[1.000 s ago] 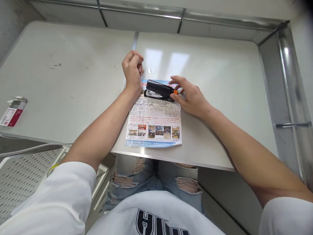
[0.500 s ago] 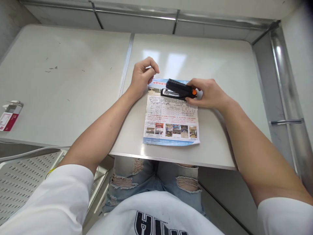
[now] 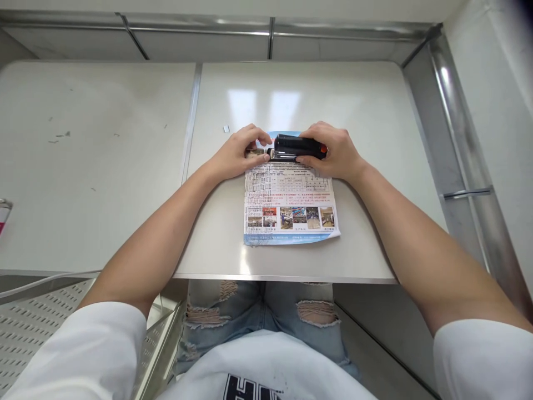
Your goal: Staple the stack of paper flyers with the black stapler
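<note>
A black stapler with an orange-red spot at its rear lies over the upper part of a printed leaflet. My right hand grips its rear half, thumb below and fingers above. The stapler's top arm is raised from its base, showing the metal magazine between them. At the front tip is my left hand, its thumb and curved fingers apart on either side of that end. Whether it touches the tip I cannot tell. Rows of staples run down the leaflet's left side.
A small silvery strip, perhaps staples, lies beyond my left hand. Scattered bits dot the left table section. A red-and-white box is cut off at the left edge. A metal rail runs along the back.
My left hand has come down from above the leaflet's top left corner to the stapler's front end. The stapler has turned more level, and the view has shifted.
</note>
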{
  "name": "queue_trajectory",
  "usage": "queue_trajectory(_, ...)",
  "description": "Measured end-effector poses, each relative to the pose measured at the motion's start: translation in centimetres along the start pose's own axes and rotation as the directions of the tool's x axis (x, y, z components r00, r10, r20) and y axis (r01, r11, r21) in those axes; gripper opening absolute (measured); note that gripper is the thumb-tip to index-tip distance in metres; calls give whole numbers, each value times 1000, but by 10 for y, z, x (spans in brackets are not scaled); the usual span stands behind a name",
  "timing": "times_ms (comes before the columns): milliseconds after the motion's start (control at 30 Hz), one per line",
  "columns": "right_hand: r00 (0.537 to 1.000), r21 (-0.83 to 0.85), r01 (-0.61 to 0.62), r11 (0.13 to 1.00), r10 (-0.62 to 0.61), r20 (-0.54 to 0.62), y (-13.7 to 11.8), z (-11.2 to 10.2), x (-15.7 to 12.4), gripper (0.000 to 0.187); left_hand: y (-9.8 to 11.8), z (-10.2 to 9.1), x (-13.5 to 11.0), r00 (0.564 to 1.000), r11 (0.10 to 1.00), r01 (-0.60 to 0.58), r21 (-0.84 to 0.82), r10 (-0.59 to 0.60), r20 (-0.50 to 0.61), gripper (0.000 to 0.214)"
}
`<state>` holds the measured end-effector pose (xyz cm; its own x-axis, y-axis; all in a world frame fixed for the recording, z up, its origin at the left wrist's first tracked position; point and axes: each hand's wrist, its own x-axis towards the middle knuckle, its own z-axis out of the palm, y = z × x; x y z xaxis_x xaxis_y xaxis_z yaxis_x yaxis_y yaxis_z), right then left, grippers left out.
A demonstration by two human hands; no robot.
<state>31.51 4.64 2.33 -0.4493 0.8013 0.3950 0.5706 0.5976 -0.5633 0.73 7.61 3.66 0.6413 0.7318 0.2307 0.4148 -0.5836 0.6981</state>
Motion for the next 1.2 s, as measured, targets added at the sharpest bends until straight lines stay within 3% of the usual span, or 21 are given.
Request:
queue_trajectory(300,995,96,-93,991,91,30,-7,-5,3,53,-5,2,2,1000,998,-14,61,13,9,22)
queue_trajectory(500,975,221,-221,950,222,17,-5,-16,1,45,-6,3,2,1000,998,-15,53,16,-5,23)
queue_trajectory(867,973,356,-223,907,184,141,-5,-17,5,28,-8,2,3,1000,999,-18,33,18,-14,28)
queue_trajectory(1200,974,425,-214,880,160,159,-3,-16,7,35,-8,2,2,1000,999,-20,40,20,-13,25)
